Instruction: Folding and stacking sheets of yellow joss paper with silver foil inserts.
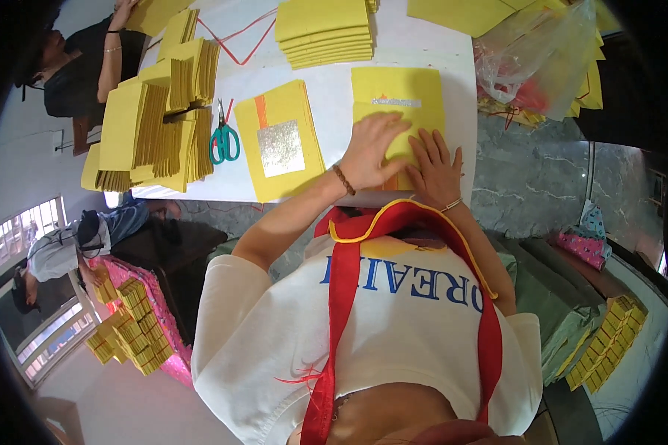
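On the white table in front of me lies yellow paper [397, 80], its near part folded up over a silver patch so that only a thin strip of silver shows. My left hand [378, 148] rests on the folded part, fingers stretched out and slightly bent. Beside it, my right hand [434, 170] lies with fingers extended along the paper's lower right edge. Neither hand visibly grips anything. To the left sits a stack of yellow paper sheets [246, 159]; its top one bears a silver square and an orange stripe. Green-handled scissors [224, 141] lie left of that stack.
Bundles of folded yellow paper [130, 126] crowd the table's left side, with another pile [324, 33] at the back. A clear plastic bag [538, 59] hangs at the right edge. Two other people are at the left; yellow bundles [137, 322] fill a pink-covered surface there.
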The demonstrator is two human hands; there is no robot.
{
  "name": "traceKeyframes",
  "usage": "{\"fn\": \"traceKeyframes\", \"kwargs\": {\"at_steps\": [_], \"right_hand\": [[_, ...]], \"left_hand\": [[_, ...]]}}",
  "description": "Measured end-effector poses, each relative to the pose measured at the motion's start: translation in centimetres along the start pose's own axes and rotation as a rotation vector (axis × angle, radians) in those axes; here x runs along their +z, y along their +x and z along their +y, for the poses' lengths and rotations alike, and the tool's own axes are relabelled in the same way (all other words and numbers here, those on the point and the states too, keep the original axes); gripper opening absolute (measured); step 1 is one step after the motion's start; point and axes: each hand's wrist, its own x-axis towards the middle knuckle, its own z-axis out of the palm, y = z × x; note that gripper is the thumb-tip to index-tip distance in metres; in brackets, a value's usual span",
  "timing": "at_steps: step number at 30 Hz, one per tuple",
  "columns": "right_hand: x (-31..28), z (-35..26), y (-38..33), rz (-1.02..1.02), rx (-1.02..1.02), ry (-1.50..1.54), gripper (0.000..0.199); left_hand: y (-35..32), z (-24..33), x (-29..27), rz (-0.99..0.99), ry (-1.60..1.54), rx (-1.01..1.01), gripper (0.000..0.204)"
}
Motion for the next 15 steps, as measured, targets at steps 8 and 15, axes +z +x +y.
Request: {"fn": "traceKeyframes", "kwargs": {"at_steps": [8, 15], "right_hand": [[-0.3, -0.4, 0.0, -0.074, 0.035, 0.034, 0.05], [0.1, 0.1, -0.6, -0.011, -0.014, 0.1, 0.05]], "left_hand": [[-1.2, 0.6, -0.6, -0.257, 0.192, 0.149, 0.077], [-0.5, 1.5, 0.0, -0.405, 0.396, 0.239, 0.078]]}}
